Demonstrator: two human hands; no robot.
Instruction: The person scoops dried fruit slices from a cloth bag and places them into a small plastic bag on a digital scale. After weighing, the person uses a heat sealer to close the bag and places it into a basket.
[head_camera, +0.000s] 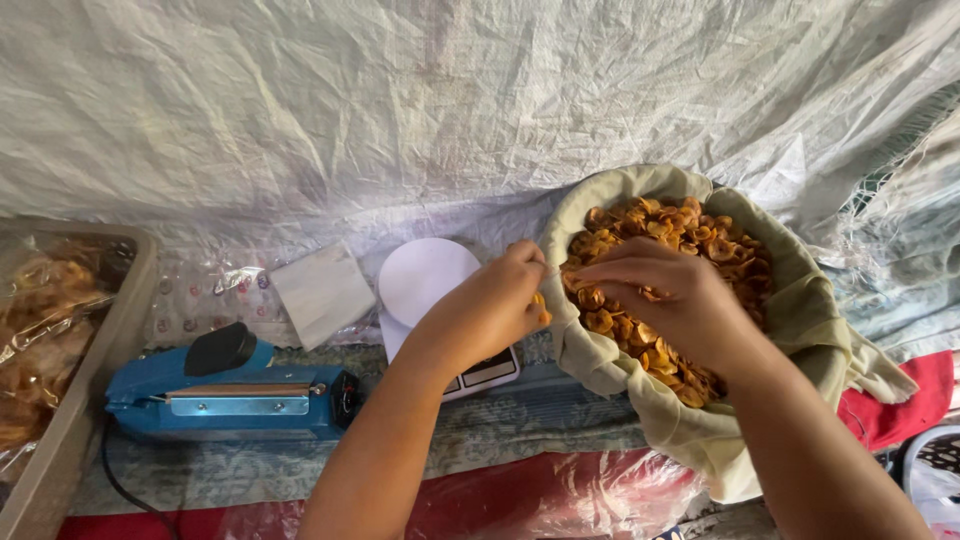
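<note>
Head view: both hands are at the basket (800, 330), lined with pale cloth and heaped with golden chips (655, 235). Left hand (490, 305) is closed, pinching a chip or two at the basket's near rim. Right hand (670, 295) lies curled over the pile; whether it grips anything I cannot tell. Scale (425, 280) has a bare white plate, the blue sealer (230, 390) sits idle, and the basket looks nearly full.

A patterned mat (540, 425) carried a blue sealer (225, 392) at 8 o'clock, a white scale (425, 290) at centre, and a cloth-lined basket (800, 320) at 3 o'clock.
</note>
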